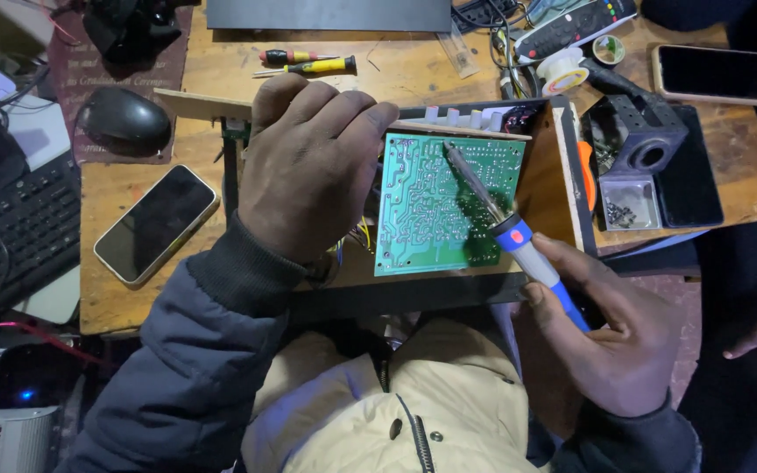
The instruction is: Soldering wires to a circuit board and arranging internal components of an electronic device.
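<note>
Your left hand (pixel 308 166) grips the upper edge of the green circuit board (pixel 435 206) mid-table; your right hand (pixel 606 337) is closed around the blue-handled soldering iron (pixel 505 223), tip over the traces. Soldering looks underway, not finished.

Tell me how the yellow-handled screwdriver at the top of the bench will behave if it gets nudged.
The yellow-handled screwdriver lies flat on bare wood, and its handle looks rounded, so it would probably roll rather than slide. It looks slim and stiff, so likely light and easy to pinch. The red-handled screwdriver lies close beside it, so a push from the near side would probably knock the two together.
</note>
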